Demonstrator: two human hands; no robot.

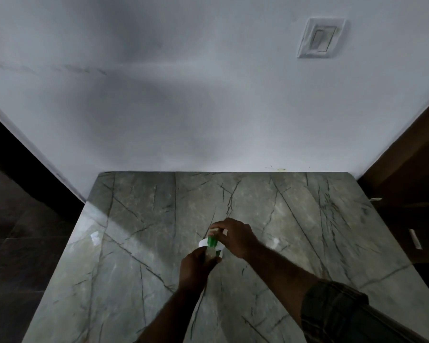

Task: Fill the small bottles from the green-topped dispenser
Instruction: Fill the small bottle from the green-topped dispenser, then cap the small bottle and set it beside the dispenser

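In the head view, our left hand [196,267] gripped the lower body of the green-topped clear plastic dispenser [211,241], held upright over the middle of the veined grey-green marble table [134,243]. Our right hand [234,236] pinched its top. A white round rim [203,243] showed just behind it.

The table top [139,219] is a slab of polished grey-green stone run through with thin dark veins, its far edge butting against the wall [208,120]. A pale band of light lies across its left part. A small clear bottle [95,238] stands toward the left and another [275,243] toward the right, well apart, both blurred. Between them is a white round tub [203,242], mostly hidden.
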